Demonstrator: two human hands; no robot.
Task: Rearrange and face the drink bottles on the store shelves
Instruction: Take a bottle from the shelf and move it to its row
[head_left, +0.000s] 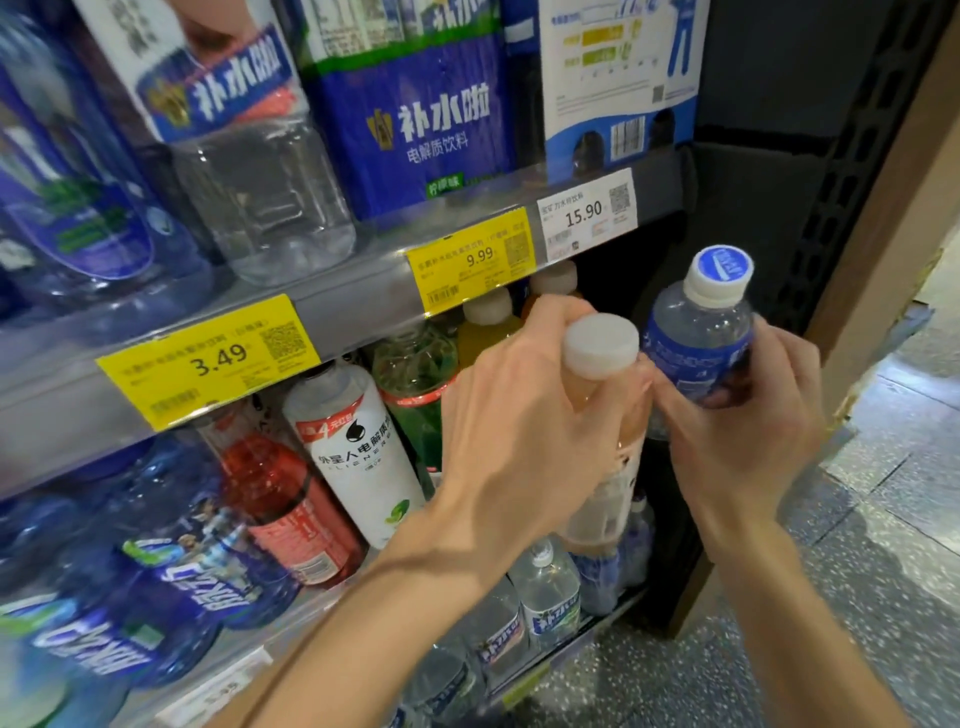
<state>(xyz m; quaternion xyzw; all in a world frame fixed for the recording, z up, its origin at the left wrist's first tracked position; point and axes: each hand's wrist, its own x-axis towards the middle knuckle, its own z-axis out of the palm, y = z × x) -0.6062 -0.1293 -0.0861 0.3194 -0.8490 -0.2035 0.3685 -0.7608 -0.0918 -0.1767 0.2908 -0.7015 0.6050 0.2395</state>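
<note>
Peach bottle (605, 415) upright, cap up, left hand (524, 415) gripping; right hand (753, 415) grips upright blue-label bottle (701, 338).

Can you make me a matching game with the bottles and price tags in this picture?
Things:
1. peach drink bottle
2. blue-label water bottle
3. white bottle
4. 9.99 price tag

Places or colours:
A. yellow, on the shelf edge
B. held in the right hand
C. standing on the shelf beside a red bottle
D. held in the left hand

Pairs: 1-D, 2-B, 3-C, 4-A
</note>
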